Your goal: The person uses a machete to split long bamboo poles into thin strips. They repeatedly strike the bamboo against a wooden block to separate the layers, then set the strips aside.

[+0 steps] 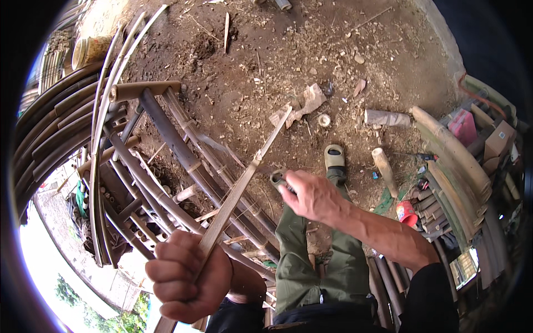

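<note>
1. The left hand (pixel 189 280) is clenched in a fist around a strip (pixel 229 197), with the fingers wrapped over it.
2. The strip is long, flat and pale brown. It slants up and to the right from the fist, over the rack (pixel 172 133), and its far tip lies in view over the ragged sheet (pixel 312 100). Its lower end sticks out beneath the fist, at the bottom edge.
3. A small rough, raised spot shows on the strip, about midway between the fist and the tip.
4. The right hand (pixel 313 197) is just right of the strip, apart from it, above the trousers (pixel 291 238). Its fingers are curled; I cannot tell whether they grasp anything. A blurred grey streak lies to its left.
5. One shoe (pixel 335 158) shows beyond the right hand; the other is partly hidden by it.
6. The rack, made of brown poles, stands on the left. Tall, thin slats (pixel 103 111) rise beside it, and curved poles (pixel 61 119) are stacked farther left.
7. On the littered ground (pixel 333 33) lie a log (pixel 387 118) and a small ring (pixel 324 120).
8. At right are a red cup (pixel 407 212), a pink box (pixel 462 127) and split bamboo (pixel 452 155).
</note>
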The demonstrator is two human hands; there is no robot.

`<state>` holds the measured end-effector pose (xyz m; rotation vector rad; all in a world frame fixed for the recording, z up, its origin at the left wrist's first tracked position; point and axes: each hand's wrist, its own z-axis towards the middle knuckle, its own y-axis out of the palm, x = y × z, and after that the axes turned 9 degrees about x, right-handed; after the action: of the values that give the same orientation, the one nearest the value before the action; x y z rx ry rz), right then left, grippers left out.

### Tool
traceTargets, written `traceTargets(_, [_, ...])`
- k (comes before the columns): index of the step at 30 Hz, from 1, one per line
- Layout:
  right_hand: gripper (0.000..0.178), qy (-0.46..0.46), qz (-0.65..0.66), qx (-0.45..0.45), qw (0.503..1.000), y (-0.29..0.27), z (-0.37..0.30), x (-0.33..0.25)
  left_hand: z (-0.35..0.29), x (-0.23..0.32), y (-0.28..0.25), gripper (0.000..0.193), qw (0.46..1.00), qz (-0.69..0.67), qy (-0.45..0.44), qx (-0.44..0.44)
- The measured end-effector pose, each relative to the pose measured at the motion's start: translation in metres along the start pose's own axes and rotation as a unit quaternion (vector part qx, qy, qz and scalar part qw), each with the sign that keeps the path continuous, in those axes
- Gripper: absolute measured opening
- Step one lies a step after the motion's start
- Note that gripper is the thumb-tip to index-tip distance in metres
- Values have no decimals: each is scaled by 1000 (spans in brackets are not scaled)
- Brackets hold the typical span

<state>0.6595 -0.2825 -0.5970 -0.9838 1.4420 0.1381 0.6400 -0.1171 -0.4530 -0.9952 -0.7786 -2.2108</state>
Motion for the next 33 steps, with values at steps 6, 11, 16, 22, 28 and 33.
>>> traceTargets(6, [18,-155,-50,80,983,23,5,15,-1,6,3,46,999,3,-35,-7])
traceTargets(11, [19,-16,-69,35,997,5,15,2,2,1,5,44,999,-4,-40,9])
traceTargets(16, [15,-190,-51,114,974,5,11,-36,4,9,1,43,999,-8,-47,-8])
traceTargets(22, [18,105,-201,27,974,40,-27,142,10,-3,-4,46,997,-28,-59,-33])
traceTargets(28, [24,258,-144,-2,955,45,2,241,-34,-77,-28,47,998,0,-56,25])
traceTargets(33, [25,138,-142,3,980,100,53,329,-64,-122,-62,47,999,-35,-21,26])
